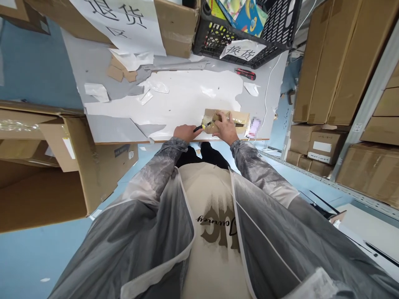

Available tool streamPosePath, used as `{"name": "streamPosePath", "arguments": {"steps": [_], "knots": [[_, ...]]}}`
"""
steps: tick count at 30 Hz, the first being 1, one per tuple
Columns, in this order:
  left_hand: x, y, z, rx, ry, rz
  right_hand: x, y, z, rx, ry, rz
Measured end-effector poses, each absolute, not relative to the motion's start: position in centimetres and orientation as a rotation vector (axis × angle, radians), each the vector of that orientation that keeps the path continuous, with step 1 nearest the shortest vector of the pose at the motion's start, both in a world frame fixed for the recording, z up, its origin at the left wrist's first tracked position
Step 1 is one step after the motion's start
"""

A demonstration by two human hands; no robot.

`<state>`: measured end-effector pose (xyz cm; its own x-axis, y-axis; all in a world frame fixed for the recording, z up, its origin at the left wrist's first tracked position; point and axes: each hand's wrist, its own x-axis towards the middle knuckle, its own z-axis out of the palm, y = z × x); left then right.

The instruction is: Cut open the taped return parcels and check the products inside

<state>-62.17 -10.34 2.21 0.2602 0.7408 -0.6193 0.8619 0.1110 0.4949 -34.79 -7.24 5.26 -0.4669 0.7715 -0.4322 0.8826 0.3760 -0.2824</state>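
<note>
A small cardboard box [243, 118] with shiny tape lies near the front edge of the table, a dark gap showing on its right part. My left hand [184, 133] is closed around a black and yellow utility knife [198, 128], whose tip meets the taped left part of the box. Bent fingers of my right hand [227, 128] grip the box from above, close to the knife tip. Just right of the box lies a pale label or phone-like item [254, 126], blurred out.
Along the back stand a cardboard box with a paper sign [177, 29] and a black crate [230, 45]. A red and black cutter [245, 74] and paper scraps [96, 92] lie on the table [187, 91]. A large open carton [75, 166] is left; shelved boxes [330, 62] are right.
</note>
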Motion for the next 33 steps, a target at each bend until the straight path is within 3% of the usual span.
{"name": "streamPosePath", "arguments": {"steps": [12,19,25,33], "knots": [[-59.3,-8.2,4.5,1.410,1.606,-0.237,-35.4,-8.2,5.6,1.554,2.442,-0.670],[-62.4,-10.9,2.4,1.515,1.594,-0.115,-32.0,-9.1,7.7,1.709,2.288,-0.688],[-65.8,-13.8,-1.7,1.302,1.733,-0.021,-28.1,-11.2,9.5,2.192,2.080,-0.825],[-64.5,-13.3,-5.6,1.083,1.915,-0.044,-27.3,-9.8,7.6,2.764,1.618,-1.082]]}}
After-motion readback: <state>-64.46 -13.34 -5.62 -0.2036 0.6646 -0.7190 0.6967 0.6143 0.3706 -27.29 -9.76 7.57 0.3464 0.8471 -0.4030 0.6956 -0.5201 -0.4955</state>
